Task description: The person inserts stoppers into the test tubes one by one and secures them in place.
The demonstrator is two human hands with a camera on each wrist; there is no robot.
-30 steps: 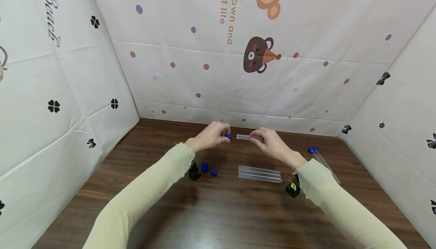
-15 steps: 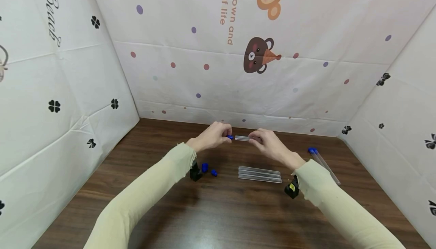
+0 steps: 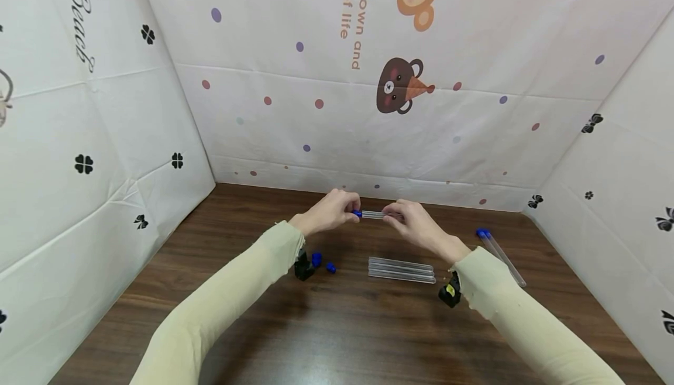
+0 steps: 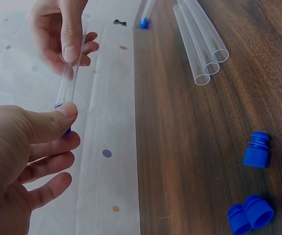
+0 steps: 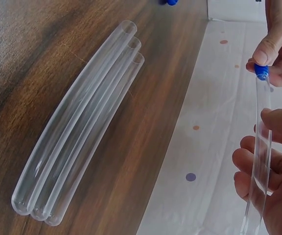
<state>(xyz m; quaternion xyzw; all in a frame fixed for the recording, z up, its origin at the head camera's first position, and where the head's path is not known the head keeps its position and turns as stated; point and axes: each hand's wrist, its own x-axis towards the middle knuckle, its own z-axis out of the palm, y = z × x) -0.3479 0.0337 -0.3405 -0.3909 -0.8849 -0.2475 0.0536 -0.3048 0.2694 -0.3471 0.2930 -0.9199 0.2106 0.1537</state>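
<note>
Three loose blue caps lie on the table. The left hand pinches a fourth cap. The gap I saw half a second ago has closed: that cap now meets the mouth of the clear tube, so capping seems under way. Three uncapped tubes lie nearer; the right hand grips the clear tube. Farthest right, two capped tubes.

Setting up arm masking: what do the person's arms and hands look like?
Left hand and right hand: both bare, no gloves. Left sleeve and right sleeve: long, plain, pale yellow-green, with uneven cuff edges. Left wrist unit and right wrist unit: black, boxy; the right one shows a yellow patch.
</note>
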